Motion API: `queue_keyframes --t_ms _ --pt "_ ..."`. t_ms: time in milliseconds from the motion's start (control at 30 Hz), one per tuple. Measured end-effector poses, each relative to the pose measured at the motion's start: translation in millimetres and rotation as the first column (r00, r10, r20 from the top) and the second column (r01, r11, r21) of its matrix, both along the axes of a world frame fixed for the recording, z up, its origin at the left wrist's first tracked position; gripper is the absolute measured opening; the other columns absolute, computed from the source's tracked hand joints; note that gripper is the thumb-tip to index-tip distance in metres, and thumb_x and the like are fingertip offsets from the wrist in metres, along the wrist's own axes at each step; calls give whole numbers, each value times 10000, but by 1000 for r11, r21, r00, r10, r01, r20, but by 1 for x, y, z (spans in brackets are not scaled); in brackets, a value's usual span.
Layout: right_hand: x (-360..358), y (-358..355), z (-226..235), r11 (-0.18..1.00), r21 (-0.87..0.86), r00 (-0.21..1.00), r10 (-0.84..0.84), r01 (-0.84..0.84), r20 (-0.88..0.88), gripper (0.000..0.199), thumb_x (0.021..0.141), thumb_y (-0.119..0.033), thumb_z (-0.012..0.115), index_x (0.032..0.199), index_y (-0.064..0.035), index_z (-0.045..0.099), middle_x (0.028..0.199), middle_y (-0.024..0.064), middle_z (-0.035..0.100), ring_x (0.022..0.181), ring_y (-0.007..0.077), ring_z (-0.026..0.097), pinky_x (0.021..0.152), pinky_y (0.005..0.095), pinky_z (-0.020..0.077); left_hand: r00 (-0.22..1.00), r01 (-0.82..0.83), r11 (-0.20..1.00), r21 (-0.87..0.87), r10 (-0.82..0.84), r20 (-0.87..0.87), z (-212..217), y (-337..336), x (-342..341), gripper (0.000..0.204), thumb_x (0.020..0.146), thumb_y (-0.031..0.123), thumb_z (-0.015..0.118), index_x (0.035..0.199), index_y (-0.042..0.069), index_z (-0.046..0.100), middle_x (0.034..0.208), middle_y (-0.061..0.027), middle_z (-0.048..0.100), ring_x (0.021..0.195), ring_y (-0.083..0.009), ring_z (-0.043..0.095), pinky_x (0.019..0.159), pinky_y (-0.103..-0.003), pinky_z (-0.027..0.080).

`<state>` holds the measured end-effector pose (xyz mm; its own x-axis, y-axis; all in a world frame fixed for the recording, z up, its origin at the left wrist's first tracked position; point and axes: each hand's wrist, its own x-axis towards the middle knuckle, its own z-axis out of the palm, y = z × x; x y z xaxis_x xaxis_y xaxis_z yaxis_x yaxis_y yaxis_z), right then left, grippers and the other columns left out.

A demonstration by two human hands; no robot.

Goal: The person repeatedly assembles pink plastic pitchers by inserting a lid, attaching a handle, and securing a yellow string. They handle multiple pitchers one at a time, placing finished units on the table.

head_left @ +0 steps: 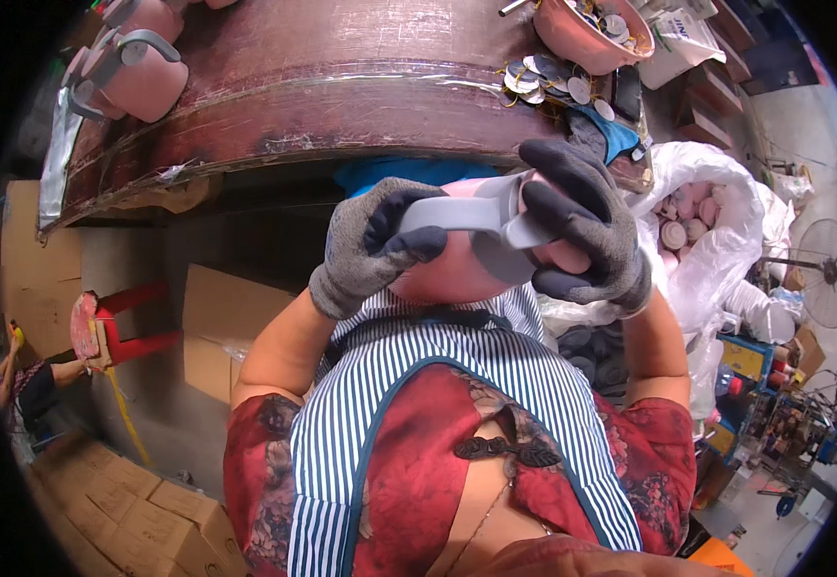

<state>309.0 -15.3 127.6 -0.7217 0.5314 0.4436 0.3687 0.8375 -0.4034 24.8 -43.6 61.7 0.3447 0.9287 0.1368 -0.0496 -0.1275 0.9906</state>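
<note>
We are clasping a pink rounded plastic jug [457, 274] at chest height: left gloved hand [370, 245] closing on its grey handle [457, 213], lying crosswise; right gloved hand [582, 226] wrapping its body.

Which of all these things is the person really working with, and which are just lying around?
In use:
- left hand and right hand, both gloved
- pink cup held between them
- grey handle on the cup, gripped by both hands

Lying about:
- finished pink cups on the table
- pink bowl of round discs
- white bag of pink parts
- red stool
- cardboard boxes
</note>
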Motion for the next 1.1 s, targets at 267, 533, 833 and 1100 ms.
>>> queue_keyframes --t_ms 267,533,833,1100 --pt "-8 -16 -23 898 -206 917 -353 388 189 1067 723 -579 749 1511 14 343 1543 256 355 1425 410 362 1147 496 278 902 -27 936 352 174 -395 -6 -2 14 425 804 282 834 1090 8 681 961 -115 710 864 -126 658 781 -296 527" --pt "12 23 -17 961 218 950 103 -172 295 454 902 -447 538 1177 -125 703 1420 209 519 1335 385 488 1102 559 384 981 -2 996 85 18 -191 9 30 33 455 815 298 800 1122 3 637 947 -124 702 872 -185 687 785 -295 535" --pt "22 4 -16 995 -76 980 -54 70 194 640 983 -440 519 1471 -36 426 1516 256 382 1381 463 391 1134 556 306 958 227 971 -78 -237 -160 28 50 4 466 794 311 802 1119 10 658 1025 -114 696 944 -181 689 860 -330 541" --pt "11 10 -49 813 -475 934 -351 337 61 759 945 -458 576 1500 4 343 1509 267 382 1416 441 339 1175 493 261 934 10 994 112 31 -356 -9 19 46 468 832 279 794 1181 23 617 932 -127 692 871 -179 682 797 -326 539"
